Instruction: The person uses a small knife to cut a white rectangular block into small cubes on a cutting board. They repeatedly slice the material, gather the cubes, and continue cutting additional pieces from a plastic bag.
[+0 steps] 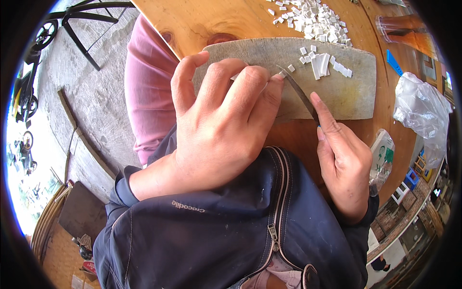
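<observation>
My left hand (219, 118) is bent over a worn wooden cutting board (346, 98), its fingertips pressed down on a narrow white strip that is mostly hidden beneath them. A slim dark-bladed knife (302, 96) is in my right hand (344, 159), with the index finger laid along the back of the blade. The blade's tip reaches the board right beside my left fingertips. To the right of the blade lie several white strips (319, 65) and small cut white pieces (308, 59). The knife's handle is mostly hidden in my palm.
A heap of small white pieces (320, 21) lies on the wooden table (211, 19) beyond the board. At the right are a glass of amber drink (409, 33), a clear plastic bag (421, 106) and a packet (382, 154). A pink-clad leg (150, 91) is at the left.
</observation>
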A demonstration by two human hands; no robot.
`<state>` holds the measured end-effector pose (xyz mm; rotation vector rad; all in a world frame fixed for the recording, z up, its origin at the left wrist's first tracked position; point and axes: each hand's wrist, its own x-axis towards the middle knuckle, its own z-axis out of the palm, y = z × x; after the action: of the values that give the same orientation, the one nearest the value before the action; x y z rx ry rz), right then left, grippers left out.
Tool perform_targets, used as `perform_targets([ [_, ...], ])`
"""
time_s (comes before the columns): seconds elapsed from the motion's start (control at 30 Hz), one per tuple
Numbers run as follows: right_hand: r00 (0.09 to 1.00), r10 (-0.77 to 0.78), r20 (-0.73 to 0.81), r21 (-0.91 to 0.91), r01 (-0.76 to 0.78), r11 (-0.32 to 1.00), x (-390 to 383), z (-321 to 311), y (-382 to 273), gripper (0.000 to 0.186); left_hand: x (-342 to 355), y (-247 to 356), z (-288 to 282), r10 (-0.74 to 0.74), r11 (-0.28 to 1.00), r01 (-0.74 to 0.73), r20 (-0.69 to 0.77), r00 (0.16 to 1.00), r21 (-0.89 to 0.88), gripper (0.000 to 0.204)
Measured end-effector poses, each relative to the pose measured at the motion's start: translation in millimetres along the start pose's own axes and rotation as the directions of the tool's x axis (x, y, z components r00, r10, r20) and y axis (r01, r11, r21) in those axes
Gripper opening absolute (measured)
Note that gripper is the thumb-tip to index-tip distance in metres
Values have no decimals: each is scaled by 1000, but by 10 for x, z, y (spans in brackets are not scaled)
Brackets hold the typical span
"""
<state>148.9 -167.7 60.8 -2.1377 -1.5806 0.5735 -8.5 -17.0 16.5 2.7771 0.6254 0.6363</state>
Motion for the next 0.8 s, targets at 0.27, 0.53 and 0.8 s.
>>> perform_targets([
  [0.27, 991, 104, 82, -14, -103, 995, 20, -44, -102, 63, 4, -14, 10, 29, 1000, -29, -12, 999, 3, 42],
  [0.53, 1000, 2, -12, -9, -2, 1000, -7, -11, 13, 75, -63, -2, 11, 33, 999, -33, -7, 999, 25, 46],
  [0.8, 992, 82, 93, -4, -82, 997, 12, -76, -92, 61, -63, 0, -9, 33, 999, -33, 7, 999, 20, 48],
])
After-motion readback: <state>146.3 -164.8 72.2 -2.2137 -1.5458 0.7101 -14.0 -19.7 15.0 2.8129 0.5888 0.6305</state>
